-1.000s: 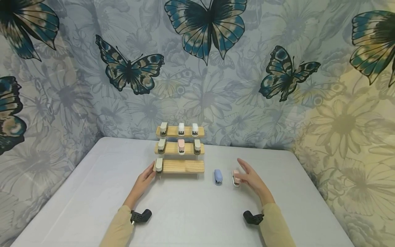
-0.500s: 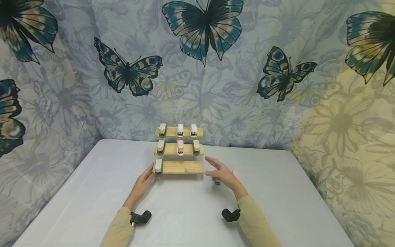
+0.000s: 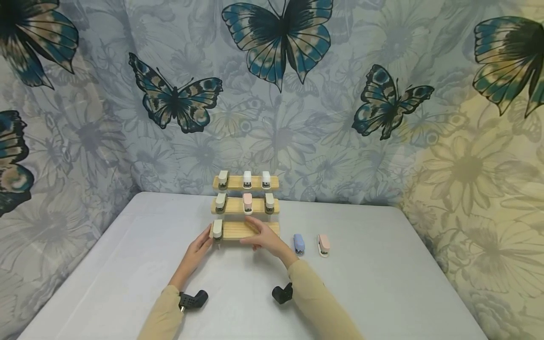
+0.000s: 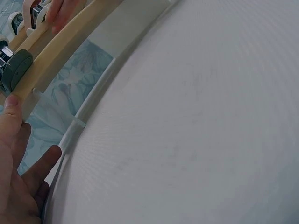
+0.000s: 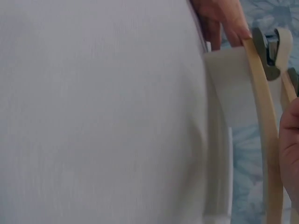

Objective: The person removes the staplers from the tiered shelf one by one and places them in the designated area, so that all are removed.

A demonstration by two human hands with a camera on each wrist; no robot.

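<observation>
Room, head view: butterfly wall (image 3: 280, 141), white table (image 3: 391, 269).
Staplers (image 3: 248, 202): seven on the wooden stand (image 3: 235, 206); blue stapler (image 3: 299, 244), pink stapler (image 3: 324, 244) right of it.
Right hand (image 3: 267, 238): fingers parted at the bottom shelf (image 3: 231, 230).
Left wrist: left hand (image 4: 16, 193) touches shelf's end, fingers spread.
Right wrist: I see both hands, apart.

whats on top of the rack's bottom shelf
A cream stapler stands at the left end of the bottom shelf. Bare wood shows beside it and at the right end. The right hand covers part between, so what is directly beneath it cannot be seen.
</observation>
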